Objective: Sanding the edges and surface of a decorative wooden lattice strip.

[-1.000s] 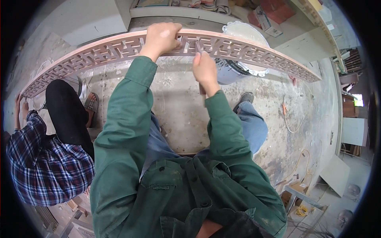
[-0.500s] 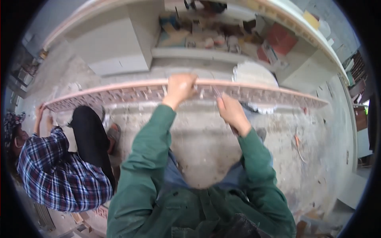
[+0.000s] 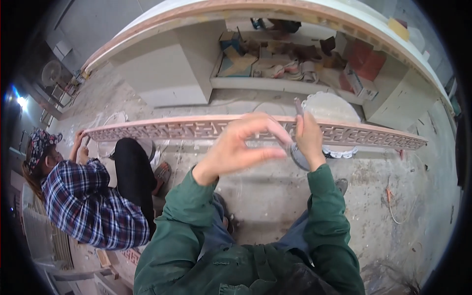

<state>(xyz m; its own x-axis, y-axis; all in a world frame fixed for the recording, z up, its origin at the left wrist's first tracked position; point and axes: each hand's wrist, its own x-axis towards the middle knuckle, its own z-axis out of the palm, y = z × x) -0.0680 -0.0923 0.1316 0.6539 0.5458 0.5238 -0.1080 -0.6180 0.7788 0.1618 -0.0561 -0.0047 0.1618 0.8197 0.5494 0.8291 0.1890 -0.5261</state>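
Fretwork already runs along the whole carved wooden panel (image 3: 373,135), a long strip pierced with a key pattern, so the cutting looks finished and only fine cleaning seems left. The panel lies across the floor (image 3: 275,191), above both raised hands. The left hand (image 3: 236,147) is spread, fingers apart, holding nothing. The right hand (image 3: 309,140) is closed around a thin metal tool (image 3: 297,140), in front of the panel's middle. At the panel's left end, another person in a checked shirt (image 3: 83,201) touches it.
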